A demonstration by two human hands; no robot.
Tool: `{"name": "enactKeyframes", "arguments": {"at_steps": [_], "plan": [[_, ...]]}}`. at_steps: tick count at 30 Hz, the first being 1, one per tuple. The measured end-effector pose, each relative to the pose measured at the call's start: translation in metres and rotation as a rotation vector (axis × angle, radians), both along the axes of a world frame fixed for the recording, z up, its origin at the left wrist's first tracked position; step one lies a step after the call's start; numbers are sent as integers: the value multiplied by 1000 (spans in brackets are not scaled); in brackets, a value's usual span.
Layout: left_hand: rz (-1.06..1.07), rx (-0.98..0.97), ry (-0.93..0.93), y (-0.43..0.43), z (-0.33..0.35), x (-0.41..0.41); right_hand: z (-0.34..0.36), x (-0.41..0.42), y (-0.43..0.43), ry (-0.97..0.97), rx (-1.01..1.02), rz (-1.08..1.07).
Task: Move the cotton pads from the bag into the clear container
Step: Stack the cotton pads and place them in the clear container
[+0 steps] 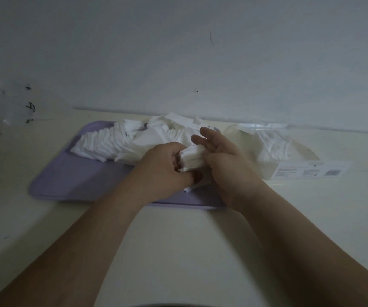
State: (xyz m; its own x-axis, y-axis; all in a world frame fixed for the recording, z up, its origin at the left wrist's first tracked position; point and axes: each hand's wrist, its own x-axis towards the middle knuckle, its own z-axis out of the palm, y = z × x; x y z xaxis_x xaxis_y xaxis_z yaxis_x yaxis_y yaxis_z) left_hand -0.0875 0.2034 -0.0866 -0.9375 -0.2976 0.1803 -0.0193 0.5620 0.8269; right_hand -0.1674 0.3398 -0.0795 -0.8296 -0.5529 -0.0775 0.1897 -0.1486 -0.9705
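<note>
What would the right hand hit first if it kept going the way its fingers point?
Probably the loose pile of cotton pads heaped on the purple tray, just beyond the right hand; depth is hard to judge.

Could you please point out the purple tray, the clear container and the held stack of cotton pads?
purple tray (74, 180), head view, bare floor near its left front corner.
clear container (300, 172), head view, labelled front wall.
held stack of cotton pads (192, 159), head view, exposed pad edges.
</note>
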Motion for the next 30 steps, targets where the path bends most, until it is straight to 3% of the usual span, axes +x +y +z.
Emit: {"name": "enactKeyframes", "arguments": {"at_steps": [4, 7, 13, 16, 25, 30], "plan": [[26, 11, -6, -3, 1, 1, 0, -2, 4, -108, -98, 16], [52, -58, -13, -3, 0, 3, -1, -7, 9, -63, -37, 51], [45, -42, 1, -5, 1, 6, 4, -11, 25, 547, 427, 275], [53, 13, 27, -5, 0, 6, 4, -10, 26, 719, 585, 286], [23, -18, -51, -11, 5, 8, -4, -3, 17, 898, 627, 337], [86, -3, -52, -10, 3, 8, 0, -11, 23, 822, 573, 235]]}}
